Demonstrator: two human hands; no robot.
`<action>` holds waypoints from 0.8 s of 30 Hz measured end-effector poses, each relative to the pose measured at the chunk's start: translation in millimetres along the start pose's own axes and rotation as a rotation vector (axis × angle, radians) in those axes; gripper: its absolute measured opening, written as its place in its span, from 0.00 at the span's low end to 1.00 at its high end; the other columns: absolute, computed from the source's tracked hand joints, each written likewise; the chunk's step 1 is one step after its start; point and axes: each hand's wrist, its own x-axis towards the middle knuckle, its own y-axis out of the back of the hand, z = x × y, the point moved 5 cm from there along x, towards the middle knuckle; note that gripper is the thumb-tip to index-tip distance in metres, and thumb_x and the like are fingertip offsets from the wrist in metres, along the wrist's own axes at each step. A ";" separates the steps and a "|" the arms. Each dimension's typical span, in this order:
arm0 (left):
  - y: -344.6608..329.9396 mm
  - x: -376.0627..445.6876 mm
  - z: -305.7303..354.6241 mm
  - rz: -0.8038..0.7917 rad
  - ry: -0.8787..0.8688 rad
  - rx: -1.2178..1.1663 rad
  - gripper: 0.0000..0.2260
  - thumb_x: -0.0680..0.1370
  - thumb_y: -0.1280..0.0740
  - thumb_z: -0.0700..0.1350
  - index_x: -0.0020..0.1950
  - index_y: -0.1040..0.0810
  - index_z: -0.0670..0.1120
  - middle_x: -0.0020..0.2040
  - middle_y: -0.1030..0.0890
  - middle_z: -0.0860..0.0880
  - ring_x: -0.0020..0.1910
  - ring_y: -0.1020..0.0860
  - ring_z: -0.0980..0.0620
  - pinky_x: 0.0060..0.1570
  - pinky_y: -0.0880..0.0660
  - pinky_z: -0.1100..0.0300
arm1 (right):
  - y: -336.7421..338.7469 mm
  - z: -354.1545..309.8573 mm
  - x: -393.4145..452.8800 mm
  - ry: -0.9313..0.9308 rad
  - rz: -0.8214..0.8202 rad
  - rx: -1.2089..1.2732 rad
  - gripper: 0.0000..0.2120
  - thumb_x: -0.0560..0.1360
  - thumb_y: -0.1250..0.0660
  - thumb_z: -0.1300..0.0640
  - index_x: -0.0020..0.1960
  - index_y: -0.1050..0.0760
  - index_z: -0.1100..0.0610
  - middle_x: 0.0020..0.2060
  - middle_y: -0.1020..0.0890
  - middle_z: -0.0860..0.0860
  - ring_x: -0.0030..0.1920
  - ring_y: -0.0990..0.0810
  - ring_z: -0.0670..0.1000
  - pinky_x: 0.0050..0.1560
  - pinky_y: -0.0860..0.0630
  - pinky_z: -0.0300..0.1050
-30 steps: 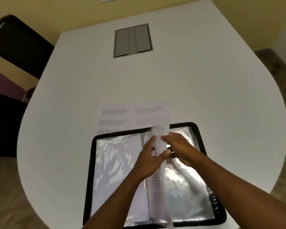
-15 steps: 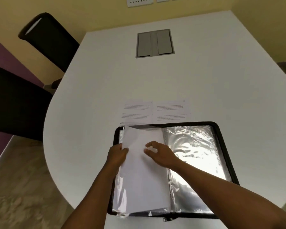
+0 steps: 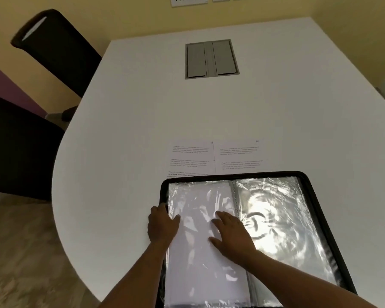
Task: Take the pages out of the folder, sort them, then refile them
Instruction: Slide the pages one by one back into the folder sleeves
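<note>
my right hand (image 3: 229,235) lies flat on the left sleeve (image 3: 198,218) of the open folder (image 3: 316,196) on the worktop (image 3: 142,130); my left hand (image 3: 162,223) grips the sleeve's edge; two pages (image 3: 216,156) lie beyond.

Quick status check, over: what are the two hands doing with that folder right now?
Left hand holds folder at its left edge. Right hand flat on left sleeve page. Two printed pages on table beyond. Nothing in the way.
</note>
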 end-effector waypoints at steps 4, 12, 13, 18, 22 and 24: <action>13.5 33.9 21.5 0.112 -0.061 0.003 0.25 0.74 0.31 0.54 0.67 0.29 0.43 0.61 0.28 0.44 0.60 0.28 0.43 0.58 0.30 0.51 | 26.2 5.9 49.0 -0.020 0.137 0.091 0.23 0.68 0.26 0.47 0.59 0.21 0.57 0.56 0.18 0.54 0.57 0.19 0.56 0.60 0.25 0.50; 27.5 134.4 70.6 0.135 0.031 -0.134 0.34 0.71 0.26 0.55 0.71 0.33 0.41 0.65 0.30 0.42 0.65 0.31 0.42 0.62 0.30 0.49 | 90.7 35.7 189.7 -0.086 0.152 0.114 0.24 0.77 0.33 0.51 0.71 0.31 0.58 0.67 0.26 0.56 0.67 0.30 0.56 0.68 0.37 0.48; 26.9 144.6 75.6 0.124 0.053 -0.128 0.35 0.70 0.25 0.56 0.70 0.33 0.41 0.65 0.30 0.42 0.65 0.31 0.42 0.61 0.29 0.49 | 96.4 39.5 207.7 -0.091 0.150 0.110 0.25 0.77 0.33 0.51 0.71 0.32 0.59 0.67 0.26 0.56 0.68 0.30 0.57 0.68 0.36 0.49; 18.9 178.8 88.3 0.040 0.197 -0.006 0.38 0.64 0.22 0.59 0.65 0.33 0.42 0.62 0.30 0.42 0.63 0.30 0.42 0.57 0.27 0.46 | 109.8 56.2 279.1 -0.144 0.088 0.027 0.30 0.76 0.31 0.50 0.73 0.36 0.58 0.68 0.29 0.57 0.67 0.31 0.57 0.66 0.33 0.50; 17.2 196.4 84.6 -0.029 0.270 0.004 0.40 0.62 0.20 0.58 0.65 0.33 0.42 0.63 0.28 0.42 0.64 0.29 0.42 0.58 0.28 0.46 | 112.7 66.5 312.8 -0.195 0.012 -0.077 0.36 0.72 0.27 0.45 0.73 0.37 0.58 0.66 0.28 0.57 0.65 0.29 0.58 0.64 0.32 0.50; 15.2 205.1 80.0 -0.060 0.255 0.017 0.39 0.61 0.21 0.60 0.63 0.31 0.43 0.60 0.26 0.44 0.60 0.26 0.42 0.56 0.26 0.48 | 113.2 68.7 324.7 -0.182 -0.034 -0.092 0.37 0.71 0.27 0.44 0.72 0.36 0.58 0.65 0.28 0.57 0.64 0.29 0.58 0.63 0.32 0.50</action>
